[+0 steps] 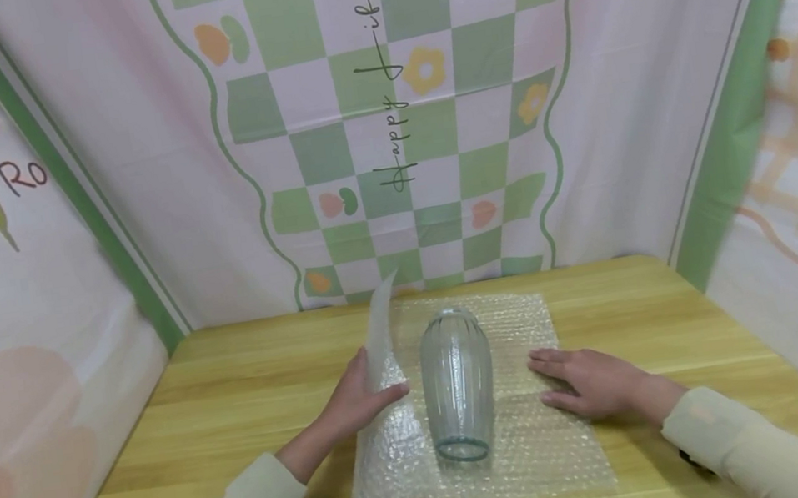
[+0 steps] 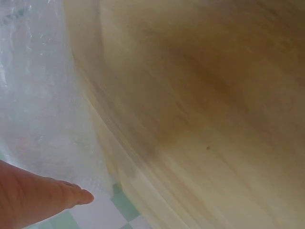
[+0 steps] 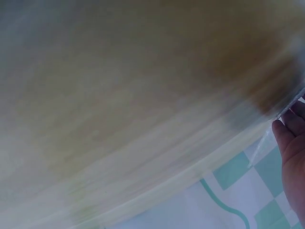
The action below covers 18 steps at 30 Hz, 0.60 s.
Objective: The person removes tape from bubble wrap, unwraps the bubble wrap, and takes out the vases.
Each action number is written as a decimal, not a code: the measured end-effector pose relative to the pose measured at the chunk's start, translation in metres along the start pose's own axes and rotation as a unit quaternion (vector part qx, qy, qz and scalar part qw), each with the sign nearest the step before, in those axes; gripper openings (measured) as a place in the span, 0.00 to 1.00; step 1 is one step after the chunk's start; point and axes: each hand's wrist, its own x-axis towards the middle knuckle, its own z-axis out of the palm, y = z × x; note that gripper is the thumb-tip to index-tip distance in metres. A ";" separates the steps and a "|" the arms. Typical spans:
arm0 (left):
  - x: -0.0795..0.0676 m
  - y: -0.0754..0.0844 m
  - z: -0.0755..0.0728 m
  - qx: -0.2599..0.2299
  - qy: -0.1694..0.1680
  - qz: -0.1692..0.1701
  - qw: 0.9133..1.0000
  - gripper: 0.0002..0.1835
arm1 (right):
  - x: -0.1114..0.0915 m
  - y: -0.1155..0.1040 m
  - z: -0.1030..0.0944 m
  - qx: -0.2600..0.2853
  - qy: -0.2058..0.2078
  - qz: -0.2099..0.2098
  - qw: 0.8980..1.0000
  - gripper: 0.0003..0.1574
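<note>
A clear ribbed glass vase lies on its side on a sheet of bubble wrap, base toward me. My left hand holds the sheet's left side between thumb and fingers, and that side stands raised beside the vase. The left wrist view shows part of the left hand against the lifted bubble wrap. To the right of the vase, my right hand rests on the sheet's right edge with fingers extended. Only part of the right hand appears in the right wrist view.
The wooden table extends on both sides of the sheet. A checkered cloth backdrop hangs behind its far edge. Printed cloth walls stand to the left and right.
</note>
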 end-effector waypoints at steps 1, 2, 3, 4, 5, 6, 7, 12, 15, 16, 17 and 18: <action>0.000 0.000 0.000 -0.001 -0.001 0.003 1.000 0.58 | 0.000 0.000 0.000 0.001 0.001 0.000 1.000 0.42; 0.000 0.000 0.000 -0.004 -0.002 0.006 1.000 0.58 | 0.000 0.000 0.000 0.001 0.001 0.000 1.000 0.42; 0.001 -0.001 0.000 -0.005 -0.001 0.009 1.000 0.57 | 0.000 0.000 0.000 0.001 0.002 -0.001 1.000 0.42; 0.001 -0.001 0.000 -0.006 -0.001 0.012 1.000 0.56 | 0.000 0.000 0.000 0.001 0.003 -0.001 1.000 0.42; 0.001 -0.001 0.000 -0.008 0.001 0.018 1.000 0.55 | 0.000 -0.001 0.000 0.001 0.003 -0.001 1.000 0.42; 0.002 -0.001 0.000 -0.007 0.004 0.023 1.000 0.54 | 0.000 0.000 0.000 0.002 0.004 -0.001 1.000 0.42; 0.003 -0.001 -0.001 -0.008 0.006 0.026 1.000 0.53 | 0.000 0.000 0.000 0.002 0.005 -0.002 1.000 0.42; 0.004 0.000 -0.002 -0.001 0.020 0.020 1.000 0.53 | 0.000 0.001 0.002 -0.002 0.006 -0.002 1.000 0.43; 0.002 0.002 -0.003 0.016 0.024 0.003 1.000 0.58 | 0.000 0.001 0.003 -0.002 0.008 -0.003 1.000 0.43; 0.001 0.002 -0.003 0.023 0.025 -0.005 0.999 0.60 | -0.001 0.002 0.003 -0.002 0.008 -0.003 1.000 0.43; 0.000 0.002 -0.004 0.028 0.027 -0.007 0.999 0.60 | 0.000 0.002 0.003 -0.002 0.009 -0.004 1.000 0.42; 0.000 0.002 -0.004 0.034 0.029 -0.006 0.999 0.60 | 0.000 0.002 0.003 -0.002 0.010 -0.004 1.000 0.42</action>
